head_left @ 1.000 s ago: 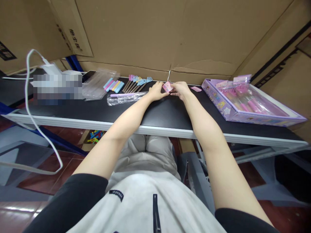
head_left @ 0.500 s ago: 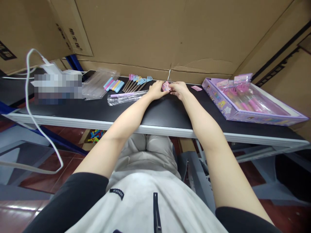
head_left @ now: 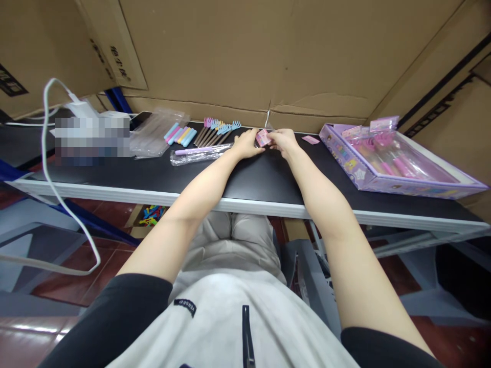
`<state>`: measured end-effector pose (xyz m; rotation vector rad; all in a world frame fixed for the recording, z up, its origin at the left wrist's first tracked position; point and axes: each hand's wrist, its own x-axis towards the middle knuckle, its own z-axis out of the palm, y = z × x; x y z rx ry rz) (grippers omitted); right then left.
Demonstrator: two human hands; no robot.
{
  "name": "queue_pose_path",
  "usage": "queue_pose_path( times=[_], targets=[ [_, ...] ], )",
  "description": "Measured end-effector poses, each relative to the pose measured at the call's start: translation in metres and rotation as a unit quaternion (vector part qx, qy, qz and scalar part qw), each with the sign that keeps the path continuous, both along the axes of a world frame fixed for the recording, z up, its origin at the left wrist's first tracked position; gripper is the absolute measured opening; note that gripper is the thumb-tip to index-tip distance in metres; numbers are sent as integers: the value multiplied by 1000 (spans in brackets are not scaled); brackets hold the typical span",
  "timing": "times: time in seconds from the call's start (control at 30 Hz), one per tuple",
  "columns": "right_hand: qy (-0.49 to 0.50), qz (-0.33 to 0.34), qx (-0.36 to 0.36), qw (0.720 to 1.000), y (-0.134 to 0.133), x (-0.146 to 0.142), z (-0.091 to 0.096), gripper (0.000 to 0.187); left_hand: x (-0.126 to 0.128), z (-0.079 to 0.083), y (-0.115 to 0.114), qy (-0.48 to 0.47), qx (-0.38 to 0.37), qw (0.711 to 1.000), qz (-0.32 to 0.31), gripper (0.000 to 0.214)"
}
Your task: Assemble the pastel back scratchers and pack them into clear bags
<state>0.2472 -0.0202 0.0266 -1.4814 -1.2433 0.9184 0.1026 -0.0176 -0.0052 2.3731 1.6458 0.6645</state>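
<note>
My left hand (head_left: 245, 144) and my right hand (head_left: 283, 141) meet at the far side of the black table (head_left: 161, 176), both pinched on a small pink card (head_left: 263, 137) held between their fingertips. Just left of my left hand lies a clear sleeve with a purple pen (head_left: 199, 152) inside. Behind it sit a row of brown sticks with coloured hand-shaped tops (head_left: 217, 131) and several pastel pen caps (head_left: 179, 134).
A purple tray of packed pink pens (head_left: 387, 159) stands at the right. Another pink card (head_left: 310, 139) lies beside it. Clear bags (head_left: 155, 132), a white charger and cable (head_left: 79, 108) sit at the left. Cardboard walls (head_left: 268, 56) close the back.
The pink card has shifted slightly left and up between my fingertips; both hands stay together in the same spot.
</note>
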Motion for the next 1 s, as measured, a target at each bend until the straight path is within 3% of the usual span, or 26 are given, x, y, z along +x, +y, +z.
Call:
queue_pose_path(
  times=[0.2, 0.43, 0.57, 0.77, 1.0],
  targets=[
    [31, 14, -21, 999, -1, 1, 2, 34, 0, -3, 5, -20, 15, 1000, -5, 76],
    [74, 35, -32, 996, -3, -1, 1, 28, -1, -2, 5, -23, 12, 1000, -9, 75],
    [46, 28, -28, 998, -3, -2, 1, 30, -1, -1, 4, -23, 17, 1000, -11, 74],
    [-30, -11, 36, 999, -1, -3, -2, 31, -1, -3, 6, -19, 21, 1000, -10, 75],
    [2, 5, 34, 999, 1, -5, 0, 35, -3, -6, 12, -16, 43, 999, 0, 71]
  ],
)
